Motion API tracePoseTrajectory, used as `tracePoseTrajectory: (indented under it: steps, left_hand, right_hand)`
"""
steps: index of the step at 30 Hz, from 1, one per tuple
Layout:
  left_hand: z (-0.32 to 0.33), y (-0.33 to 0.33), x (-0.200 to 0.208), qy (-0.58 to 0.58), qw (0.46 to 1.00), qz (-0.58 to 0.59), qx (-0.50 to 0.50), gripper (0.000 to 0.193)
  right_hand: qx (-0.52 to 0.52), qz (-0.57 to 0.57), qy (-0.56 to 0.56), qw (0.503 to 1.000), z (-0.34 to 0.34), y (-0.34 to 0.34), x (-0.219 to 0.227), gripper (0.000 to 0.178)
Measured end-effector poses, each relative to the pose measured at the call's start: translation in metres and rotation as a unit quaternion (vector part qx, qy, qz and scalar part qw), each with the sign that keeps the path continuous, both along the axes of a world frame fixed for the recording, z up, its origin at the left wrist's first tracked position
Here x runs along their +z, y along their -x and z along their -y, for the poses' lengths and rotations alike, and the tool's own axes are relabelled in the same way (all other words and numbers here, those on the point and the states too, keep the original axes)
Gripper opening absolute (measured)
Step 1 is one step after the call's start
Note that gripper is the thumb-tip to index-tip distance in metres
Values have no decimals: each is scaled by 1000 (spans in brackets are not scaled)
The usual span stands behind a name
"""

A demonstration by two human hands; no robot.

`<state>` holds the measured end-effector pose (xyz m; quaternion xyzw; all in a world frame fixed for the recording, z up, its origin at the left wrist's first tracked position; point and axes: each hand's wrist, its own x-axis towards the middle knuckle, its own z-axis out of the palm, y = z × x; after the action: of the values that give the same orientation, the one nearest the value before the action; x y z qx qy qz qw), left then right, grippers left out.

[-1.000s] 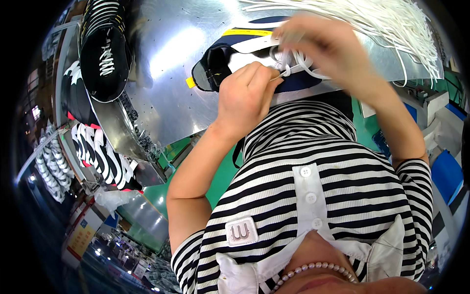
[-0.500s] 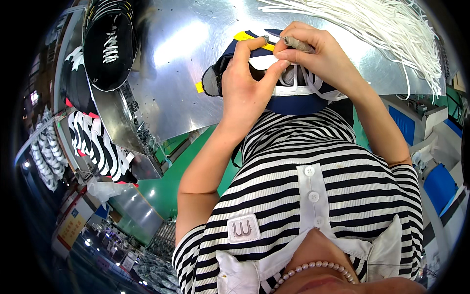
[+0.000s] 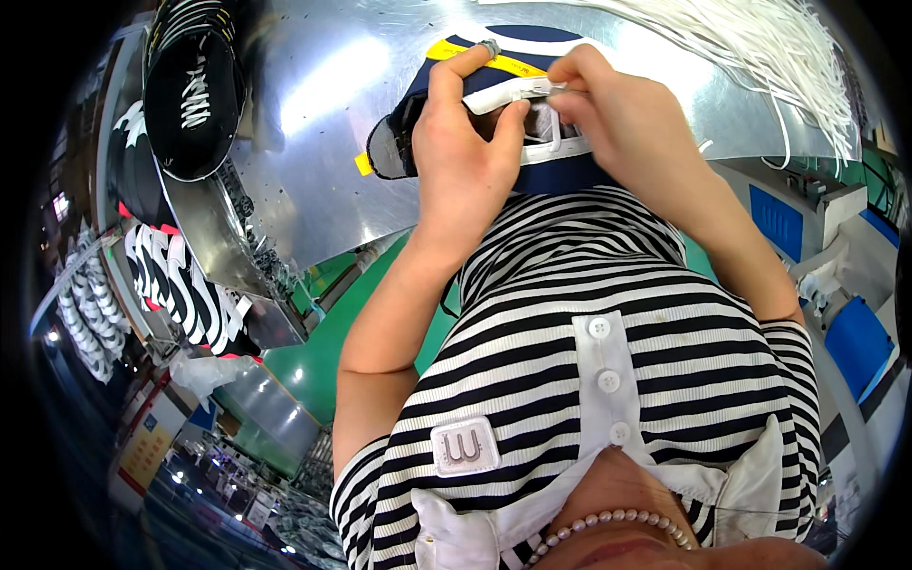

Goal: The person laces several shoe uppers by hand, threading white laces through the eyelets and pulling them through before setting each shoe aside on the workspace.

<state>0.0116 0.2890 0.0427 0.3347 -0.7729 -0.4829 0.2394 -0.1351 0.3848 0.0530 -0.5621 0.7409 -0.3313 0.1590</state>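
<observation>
Both hands now sit higher, at twelve o'clock, left hand clamped around a navy fabric shoe with white eyelet band on the shiny metal table, right hand pinching a white lace, lacing seemingly just begun, loose white laces at one o'clock.

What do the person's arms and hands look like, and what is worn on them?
Both hands, the left hand and the right hand, are bare, with no gloves; no rings or watch show. The forearms are bare too. Short sleeves of a black-and-white striped shirt end above the elbows.
</observation>
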Motion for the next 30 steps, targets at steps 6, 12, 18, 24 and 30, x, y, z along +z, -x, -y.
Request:
tracePoseTrajectory:
  steps: [6,12,18,24,30]
  left_hand:
    - [-8,3,1,78,996,44,4,41]
    - [9,8,5,-172,981,-81,36,46]
    - [40,4,31,-394,912,-93,-58,47]
    - [12,-17,49,94,987,118,-60,44]
    - [4,10,16,279,949,132,-63,29]
  right_hand:
    - [33,-124,-20,992,15,-10,0,19]
    - [-51,37,-47,997,-28,24,29,23]
    - [-89,-36,25,995,-21,31,-17,37]
    - [-62,50,4,997,-28,22,-6,33]
    - [-36,31,22,999,-24,-2,-15,19]
